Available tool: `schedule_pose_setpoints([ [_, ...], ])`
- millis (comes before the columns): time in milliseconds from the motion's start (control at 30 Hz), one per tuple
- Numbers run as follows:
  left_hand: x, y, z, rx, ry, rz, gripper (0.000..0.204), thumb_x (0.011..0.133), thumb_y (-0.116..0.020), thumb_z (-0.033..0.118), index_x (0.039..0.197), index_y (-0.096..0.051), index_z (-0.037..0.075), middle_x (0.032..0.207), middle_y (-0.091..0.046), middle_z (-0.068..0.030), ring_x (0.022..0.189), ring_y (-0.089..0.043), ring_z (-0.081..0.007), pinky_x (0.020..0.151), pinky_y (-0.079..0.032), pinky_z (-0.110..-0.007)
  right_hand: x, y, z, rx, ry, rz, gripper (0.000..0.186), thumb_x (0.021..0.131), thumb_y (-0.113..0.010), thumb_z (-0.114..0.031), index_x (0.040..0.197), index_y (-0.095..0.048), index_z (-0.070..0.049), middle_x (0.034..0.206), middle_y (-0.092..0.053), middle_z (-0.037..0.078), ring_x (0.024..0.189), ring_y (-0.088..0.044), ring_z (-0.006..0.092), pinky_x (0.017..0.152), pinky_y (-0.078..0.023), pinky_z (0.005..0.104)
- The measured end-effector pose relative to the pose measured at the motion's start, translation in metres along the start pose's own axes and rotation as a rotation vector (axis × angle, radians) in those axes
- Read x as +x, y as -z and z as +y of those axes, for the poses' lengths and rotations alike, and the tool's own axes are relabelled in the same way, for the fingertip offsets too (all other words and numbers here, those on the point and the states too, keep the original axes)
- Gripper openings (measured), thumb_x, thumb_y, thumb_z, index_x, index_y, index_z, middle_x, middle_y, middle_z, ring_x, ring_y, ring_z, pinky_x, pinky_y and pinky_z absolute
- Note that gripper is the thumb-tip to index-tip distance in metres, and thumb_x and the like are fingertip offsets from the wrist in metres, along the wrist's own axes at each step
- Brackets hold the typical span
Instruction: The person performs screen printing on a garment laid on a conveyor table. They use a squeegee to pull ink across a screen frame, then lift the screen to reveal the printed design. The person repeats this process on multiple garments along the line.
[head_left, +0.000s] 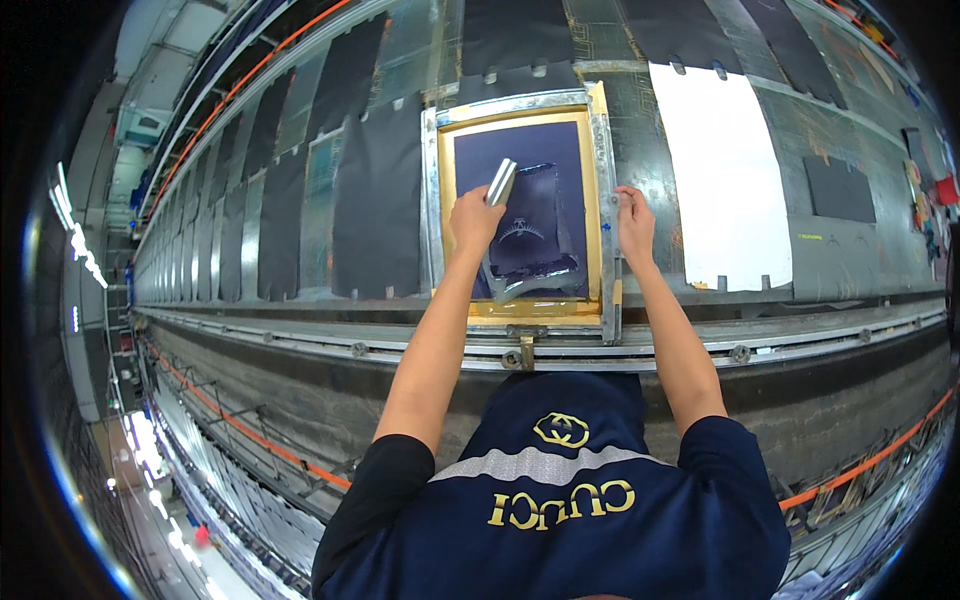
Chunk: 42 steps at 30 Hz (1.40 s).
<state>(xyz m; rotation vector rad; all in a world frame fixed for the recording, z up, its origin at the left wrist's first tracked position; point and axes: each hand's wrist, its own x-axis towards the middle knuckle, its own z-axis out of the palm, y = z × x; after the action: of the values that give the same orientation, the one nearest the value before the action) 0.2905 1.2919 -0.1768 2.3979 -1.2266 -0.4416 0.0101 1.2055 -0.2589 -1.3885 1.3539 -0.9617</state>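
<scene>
A screen-printing frame (607,160) with a metal border and yellow tape round its inner edge lies on the long table in front of me. Its dark blue mesh (480,150) bears a pale fan-shaped design (521,231), and wet dark ink (535,268) pools near the lower end. My left hand (474,220) is closed round a squeegee (502,182) with a shiny metal handle, tilted above the mesh's left half; its blade is hard to make out. At the frame's right side, the curled fingers of my right hand (636,222) grip the outer edge.
Black sheets (378,200) lie in rows along the table on the left and far side. A white sheet (718,170) is right of the frame, with grey pieces (840,190) beyond. A metal rail (430,352) runs along the near edge; a brass-coloured bracket (527,352) sits by it.
</scene>
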Motion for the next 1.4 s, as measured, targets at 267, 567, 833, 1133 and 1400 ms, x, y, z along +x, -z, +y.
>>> schedule_pose_setpoints([
  [267, 0.003, -0.017, -0.009, -0.022, -0.726, -0.063, 0.043, 0.081, -0.065, -0.001, 0.117, -0.078, 0.02, 0.124, -0.075, -0.0021, 0.112, -0.07, -0.0288, 0.088, -0.057, -0.045, 0.001, 0.0, -0.02, -0.167, -0.082, 0.031, 0.02, 0.105, -0.054, -0.016, 0.115, -0.07, -0.008, 0.063, -0.052, 0.008, 0.057, -0.048, 0.0176, 0.058, -0.04, 0.0381],
  [567, -0.105, -0.004, -0.074, -0.054, -0.593, -0.204, 0.056, 0.071, -0.071, -0.006, 0.122, -0.075, 0.015, 0.134, -0.072, -0.0028, 0.119, -0.069, -0.028, 0.09, -0.057, -0.044, 0.008, -0.005, -0.007, -0.206, 0.019, 0.075, 0.018, 0.104, -0.057, -0.015, 0.111, -0.071, -0.007, 0.06, -0.048, 0.007, 0.056, -0.043, 0.0148, 0.055, -0.035, 0.0358],
  [833, -0.196, -0.022, -0.091, 0.086, -0.584, -0.23, 0.062, 0.074, -0.078, 0.004, 0.133, -0.069, 0.02, 0.143, -0.066, 0.0023, 0.128, -0.064, -0.0247, 0.103, -0.05, -0.043, 0.015, -0.013, 0.008, -0.289, 0.006, 0.068, 0.02, 0.104, -0.055, -0.017, 0.111, -0.072, -0.008, 0.062, -0.054, 0.009, 0.056, -0.051, 0.0199, 0.059, -0.041, 0.0395],
  [1133, -0.066, -0.037, -0.048, -0.048, -0.462, -0.083, 0.037, 0.079, -0.07, 0.002, 0.109, -0.079, 0.022, 0.103, -0.079, -0.0012, 0.099, -0.073, -0.0255, 0.081, -0.054, -0.043, 0.018, -0.015, 0.008, -0.266, -0.034, 0.078, 0.02, 0.105, -0.055, -0.015, 0.113, -0.073, -0.009, 0.06, -0.048, 0.003, 0.056, -0.043, 0.0122, 0.056, -0.036, 0.0346],
  [1400, 0.011, -0.07, -0.03, 0.112, -0.56, 0.119, 0.032, 0.079, -0.071, 0.003, 0.103, -0.081, 0.023, 0.103, -0.078, 0.0008, 0.094, -0.071, -0.0225, 0.077, -0.05, -0.041, 0.02, -0.014, 0.01, -0.237, -0.08, 0.08, 0.02, 0.102, -0.057, -0.018, 0.111, -0.073, -0.008, 0.059, -0.051, 0.008, 0.055, -0.049, 0.0169, 0.059, -0.042, 0.0401],
])
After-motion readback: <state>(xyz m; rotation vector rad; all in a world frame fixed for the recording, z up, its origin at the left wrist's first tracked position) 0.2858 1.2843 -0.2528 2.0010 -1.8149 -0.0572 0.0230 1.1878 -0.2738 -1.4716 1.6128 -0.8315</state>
